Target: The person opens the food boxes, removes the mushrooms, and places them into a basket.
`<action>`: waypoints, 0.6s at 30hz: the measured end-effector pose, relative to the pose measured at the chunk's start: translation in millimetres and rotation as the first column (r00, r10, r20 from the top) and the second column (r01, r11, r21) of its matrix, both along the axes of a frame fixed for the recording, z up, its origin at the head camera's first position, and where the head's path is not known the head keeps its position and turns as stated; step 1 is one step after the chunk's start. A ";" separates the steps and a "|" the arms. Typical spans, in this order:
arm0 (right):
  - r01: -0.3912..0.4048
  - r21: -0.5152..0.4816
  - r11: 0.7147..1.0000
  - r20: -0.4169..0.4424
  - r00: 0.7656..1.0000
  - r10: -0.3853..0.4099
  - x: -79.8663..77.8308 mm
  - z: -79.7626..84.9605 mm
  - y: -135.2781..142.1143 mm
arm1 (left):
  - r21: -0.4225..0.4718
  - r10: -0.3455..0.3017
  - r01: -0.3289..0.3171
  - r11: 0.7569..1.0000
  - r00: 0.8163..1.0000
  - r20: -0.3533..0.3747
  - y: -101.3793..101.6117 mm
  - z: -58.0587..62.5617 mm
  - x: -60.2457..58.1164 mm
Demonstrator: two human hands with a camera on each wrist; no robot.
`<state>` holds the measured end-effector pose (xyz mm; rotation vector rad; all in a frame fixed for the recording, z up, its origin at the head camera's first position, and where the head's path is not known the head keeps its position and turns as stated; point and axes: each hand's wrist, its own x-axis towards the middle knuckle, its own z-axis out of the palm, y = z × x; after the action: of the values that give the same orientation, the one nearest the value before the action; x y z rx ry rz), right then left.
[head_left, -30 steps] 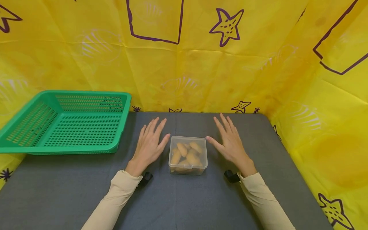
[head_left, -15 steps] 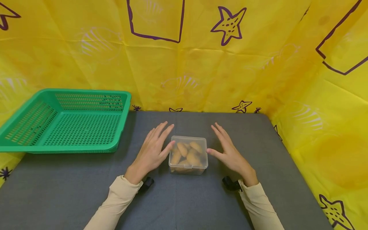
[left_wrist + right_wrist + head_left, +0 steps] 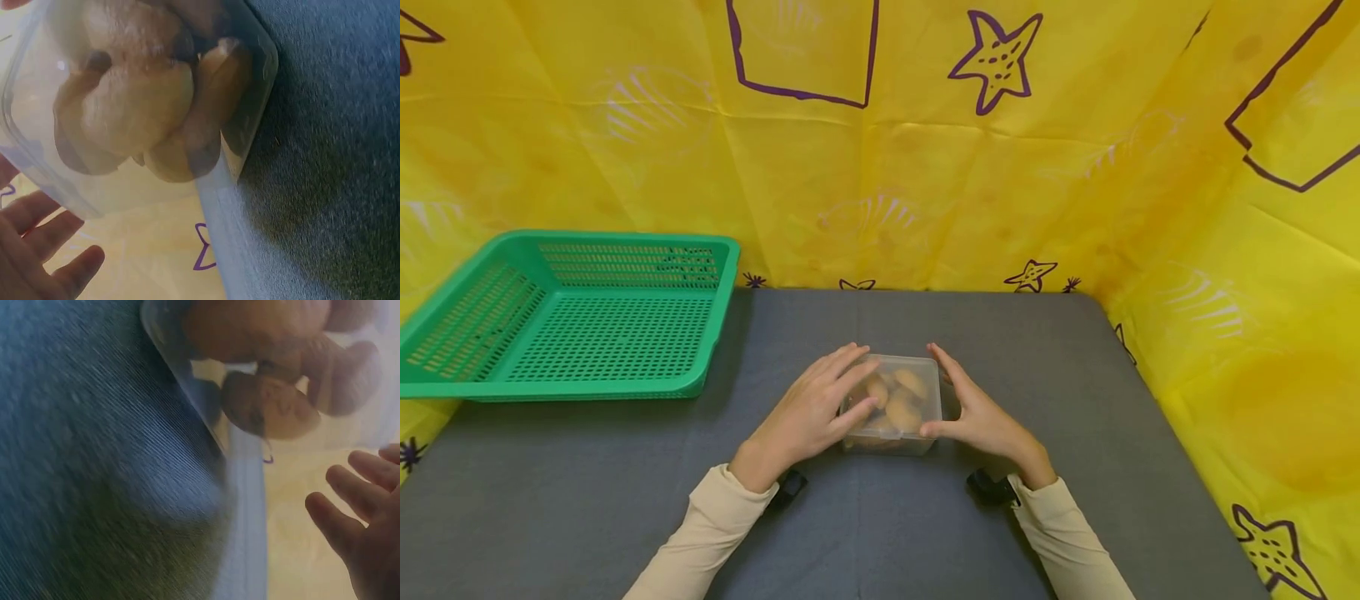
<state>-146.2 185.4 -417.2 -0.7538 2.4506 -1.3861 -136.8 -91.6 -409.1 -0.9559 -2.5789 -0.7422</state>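
Observation:
A clear lidded plastic box (image 3: 895,447) sits on the grey tabletop, holding several tan, rounded pieces (image 3: 904,411) that look like small potatoes. My left hand (image 3: 808,412) is at the box's left side, its thumb and fingers overlapping the lid in the head view. On the other side, my right hand (image 3: 988,425) spans the right edge, with the index finger by the back corner and the thumb by the front one. Both wrist views show fingers spread around the box's walls, the left fingertips (image 3: 87,262) and right fingertips (image 3: 322,503) extended past it.
A green plastic basket (image 3: 715,354) with perforated sides stands at the back left of the grey table (image 3: 850,533). A yellow curtain (image 3: 910,183) with starfish drawings hangs behind and along the right side.
Both hands have come inward and nearer, from apart on either side to right at the box's edges. The box and basket have stayed in place.

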 end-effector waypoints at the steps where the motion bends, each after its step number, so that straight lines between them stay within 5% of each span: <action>1: -0.008 -0.009 1.000 0.015 1.000 0.008 0.5 -0.5 -1.3 | -0.004 -0.007 0.007 1.000 1.000 0.002 1.0 -0.5 0.5; 13: 0.000 -0.020 1.000 0.051 0.999 0.001 2.6 -9.2 -8.2 | -0.003 -0.097 0.097 0.995 0.989 -0.113 4.3 -5.1 0.3; 18: 0.009 -0.031 0.999 0.082 0.997 -0.006 1.7 -12.4 -8.6 | 0.017 -0.151 0.153 0.988 0.983 -0.106 5.8 -5.7 1.0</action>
<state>-144.5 176.7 -429.7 -0.6810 2.3770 -1.4322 -135.7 -85.7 -414.8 -1.1624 -2.4218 -0.7401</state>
